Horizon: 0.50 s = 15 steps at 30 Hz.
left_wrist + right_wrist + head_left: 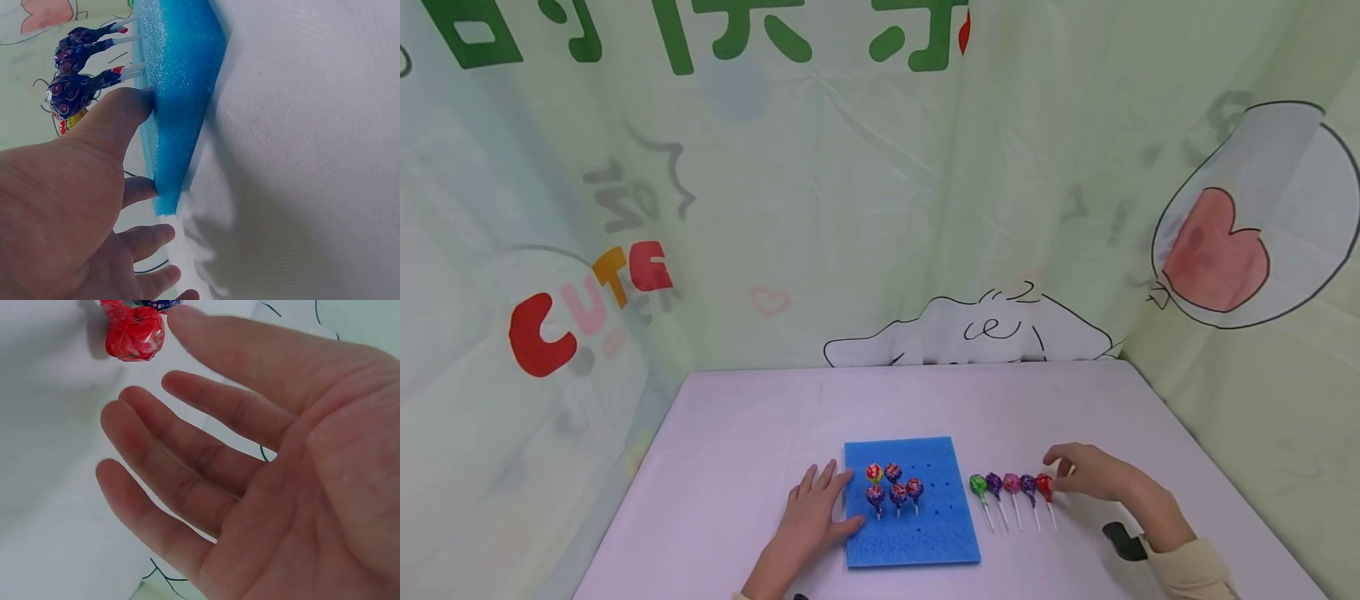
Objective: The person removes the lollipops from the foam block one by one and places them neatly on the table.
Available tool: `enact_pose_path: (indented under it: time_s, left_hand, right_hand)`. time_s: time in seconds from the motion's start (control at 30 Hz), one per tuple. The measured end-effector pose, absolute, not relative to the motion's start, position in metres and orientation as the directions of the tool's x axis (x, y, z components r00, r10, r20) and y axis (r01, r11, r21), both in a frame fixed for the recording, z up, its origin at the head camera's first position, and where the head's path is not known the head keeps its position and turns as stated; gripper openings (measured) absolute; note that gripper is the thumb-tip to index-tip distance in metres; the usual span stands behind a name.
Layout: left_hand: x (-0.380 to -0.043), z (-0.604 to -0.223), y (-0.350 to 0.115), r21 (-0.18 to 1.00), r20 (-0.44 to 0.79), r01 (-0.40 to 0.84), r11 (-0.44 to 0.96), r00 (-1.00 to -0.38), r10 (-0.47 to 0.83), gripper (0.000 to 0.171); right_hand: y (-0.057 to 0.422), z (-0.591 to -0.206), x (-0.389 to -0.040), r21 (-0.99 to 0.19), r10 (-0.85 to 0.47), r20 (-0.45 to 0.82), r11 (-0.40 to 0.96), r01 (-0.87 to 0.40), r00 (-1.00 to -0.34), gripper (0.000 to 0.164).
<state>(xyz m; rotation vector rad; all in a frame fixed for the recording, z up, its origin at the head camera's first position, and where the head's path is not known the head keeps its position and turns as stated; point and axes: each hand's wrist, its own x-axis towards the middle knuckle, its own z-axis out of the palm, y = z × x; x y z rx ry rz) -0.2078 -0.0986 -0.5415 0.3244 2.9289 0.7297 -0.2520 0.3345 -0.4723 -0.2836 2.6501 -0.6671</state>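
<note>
A blue foam board (917, 542) lies on the table with several wrapped lollipops (898, 493) standing upright in it, their sticks in the foam. My left hand (808, 512) rests at the board's left edge, fingers spread; in the left wrist view its thumb (125, 112) touches the foam. To the right of the board, several more lollipops lie in a row, from a green one (977, 485) to a red one (1045, 485). Beside the red lollipop is my right hand (1093, 473), its fingers loosely bent and holding nothing in the right wrist view.
Small dark holes (934, 507) dot the board's right and lower parts. The table (760, 417) has a pale cover. Printed curtains (880, 208) hang behind it and at both sides.
</note>
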Motion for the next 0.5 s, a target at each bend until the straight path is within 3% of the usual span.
enact_pose_path:
  time_s: [0.5]
  left_hand:
    - [-0.209, -0.545, -0.1, 0.473, -0.057, 0.172, 0.864, -0.973, 0.224, 0.075]
  right_hand:
    - [0.296, -0.469, -0.237, -0.535, -0.272, -0.203, 0.835, -0.126, -0.941, 0.032]
